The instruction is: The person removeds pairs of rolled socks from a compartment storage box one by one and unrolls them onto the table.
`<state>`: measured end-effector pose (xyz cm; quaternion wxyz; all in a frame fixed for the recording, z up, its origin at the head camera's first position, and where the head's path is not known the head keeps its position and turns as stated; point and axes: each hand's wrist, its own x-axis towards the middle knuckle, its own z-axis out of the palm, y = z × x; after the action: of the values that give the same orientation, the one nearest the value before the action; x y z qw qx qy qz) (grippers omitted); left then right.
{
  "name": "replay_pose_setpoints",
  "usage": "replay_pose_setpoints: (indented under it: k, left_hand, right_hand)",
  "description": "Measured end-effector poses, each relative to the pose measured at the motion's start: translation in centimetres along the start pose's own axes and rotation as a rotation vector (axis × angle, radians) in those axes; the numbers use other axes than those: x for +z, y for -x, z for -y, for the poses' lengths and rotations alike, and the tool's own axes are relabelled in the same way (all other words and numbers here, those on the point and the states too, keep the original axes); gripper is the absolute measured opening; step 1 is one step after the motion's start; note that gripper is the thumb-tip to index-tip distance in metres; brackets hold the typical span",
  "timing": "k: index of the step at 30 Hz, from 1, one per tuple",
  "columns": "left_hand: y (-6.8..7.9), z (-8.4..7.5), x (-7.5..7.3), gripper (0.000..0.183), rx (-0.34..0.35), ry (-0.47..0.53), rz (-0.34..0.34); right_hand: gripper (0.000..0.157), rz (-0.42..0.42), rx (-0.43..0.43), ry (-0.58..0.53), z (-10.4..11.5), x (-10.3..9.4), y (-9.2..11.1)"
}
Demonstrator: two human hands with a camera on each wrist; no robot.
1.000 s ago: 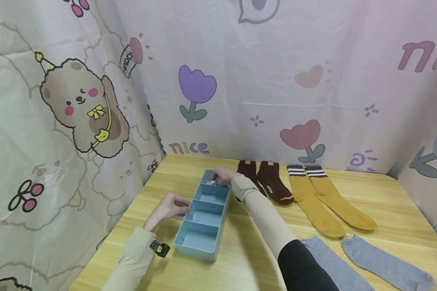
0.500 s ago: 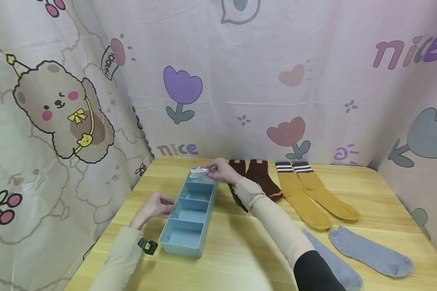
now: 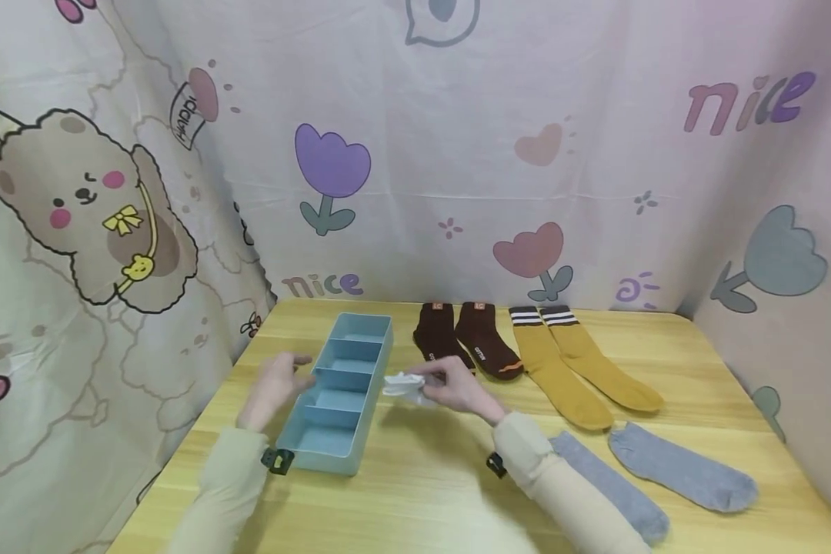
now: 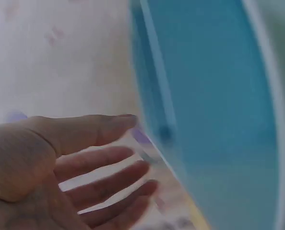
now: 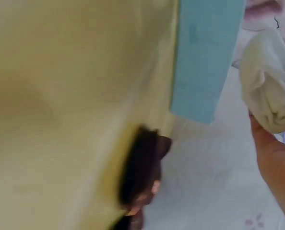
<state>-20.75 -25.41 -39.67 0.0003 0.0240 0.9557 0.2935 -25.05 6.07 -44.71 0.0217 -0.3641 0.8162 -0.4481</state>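
My right hand (image 3: 459,387) pinches a white sock (image 3: 402,386), rolled into a bundle, above the table just right of a light blue divided box (image 3: 322,441). The rolled fabric of the white sock (image 5: 268,84) shows closely in the right wrist view. My left hand (image 3: 275,390) is at the box's left side, thumb and fingers apart and loosely extended. In the left wrist view, the thumb tip comes close to the rim of the box (image 4: 219,96); whether it touches, I cannot tell. Several compartments run along the box, and no item shows in them.
Two dark brown socks (image 3: 485,340) lie behind my right hand. Beside them are two mustard yellow socks (image 3: 564,377) with striped cuffs. Two grey socks (image 3: 682,469) lie at the front right, one partly behind the right sleeve. A printed curtain (image 3: 415,154) hangs behind the wooden table (image 3: 422,492).
My right hand has lifted the white sock from the box's far compartment and brought it out to the right and nearer. My left hand has loosened from the box's side. The head view has shifted rightward.
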Motion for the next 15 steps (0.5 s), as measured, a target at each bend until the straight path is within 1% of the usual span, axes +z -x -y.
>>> replay_pose_setpoints:
  k: [1, 3, 5, 7, 9, 10, 11, 13, 15]
  left_hand:
    - [0.4, -1.1, 0.4, 0.044, 0.024, -0.019, -0.018]
    - [1.2, -3.2, 1.7, 0.044, 0.103, 0.002, -0.03]
    - [2.1, -5.2, 3.4, 0.043, 0.178, 0.058, -0.001]
    - [2.9, -6.8, 5.2, 0.044, 0.23, 0.118, 0.056]
    - [3.6, -7.8, 7.1, 0.047, 0.262, 0.16, 0.129]
    - [3.8, -8.3, 8.0, 0.049, 0.268, 0.181, 0.161]
    - [4.0, -8.5, 8.9, 0.051, 0.281, 0.189, 0.18]
    - [4.1, -8.9, 10.5, 0.054, 0.302, 0.198, 0.203]
    - [4.1, -9.1, 12.0, 0.056, 0.32, 0.195, 0.205]
  right_hand:
    - [0.035, 0.013, 0.007, -0.001, -0.1, 0.0, 0.9]
    - [0.035, 0.025, 0.018, -0.004, -0.5, 0.0, 2.5]
    - [0.035, 0.026, 0.033, -0.001, -0.9, -0.1, 3.8]
    - [0.035, 0.026, 0.036, -0.002, -1.4, -0.2, 4.9]
    - [0.032, 0.043, 0.044, -0.001, -1.8, -0.5, 5.7]
    - [0.03, 0.058, 0.046, 0.01, -2.0, -0.6, 6.1]
    - [0.028, 0.079, 0.048, 0.017, -2.1, -0.7, 6.4]
    - [0.024, 0.124, 0.056, 0.028, -2.4, -1.0, 6.9]
    - [0.021, 0.159, 0.067, 0.054, -2.5, -1.3, 7.3]
